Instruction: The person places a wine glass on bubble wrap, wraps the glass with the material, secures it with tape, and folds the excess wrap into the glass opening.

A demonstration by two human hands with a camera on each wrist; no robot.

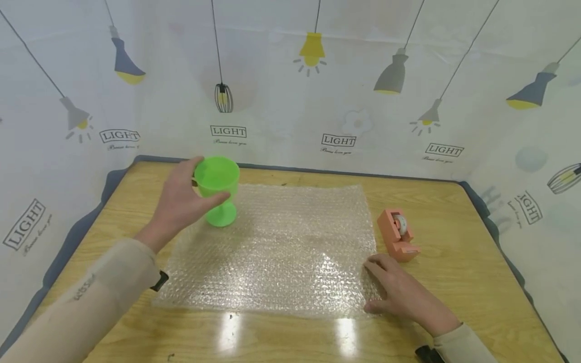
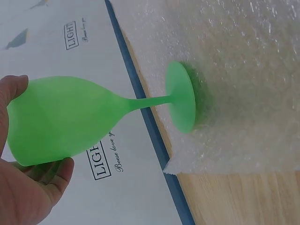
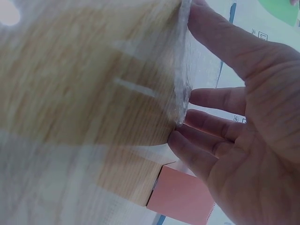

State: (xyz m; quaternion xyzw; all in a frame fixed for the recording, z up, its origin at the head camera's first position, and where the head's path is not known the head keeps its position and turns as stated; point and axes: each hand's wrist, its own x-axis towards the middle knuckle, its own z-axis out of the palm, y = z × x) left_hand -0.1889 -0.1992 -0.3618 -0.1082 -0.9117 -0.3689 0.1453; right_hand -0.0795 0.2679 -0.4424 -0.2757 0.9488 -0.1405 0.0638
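Observation:
My left hand (image 1: 178,199) holds a green goblet (image 1: 218,176) by its bowl, thumb on one side and fingers on the other. Upright, the goblet (image 2: 65,119) has its round foot at the far left part of a clear bubble wrap sheet (image 1: 281,252); whether the foot touches the sheet or hovers just over it, I cannot tell. At the sheet's right edge, my right hand (image 1: 399,292) touches the wrap with spread thumb and fingers. The right wrist view shows those fingertips (image 3: 176,140) against the wrap's edge, not closed round it.
A coral-pink tape dispenser (image 1: 389,234) with a roll of tape stands on the wooden table (image 1: 449,252), just beyond my right hand. White cloth (image 1: 281,101) printed with lamps rises behind the table and at both sides.

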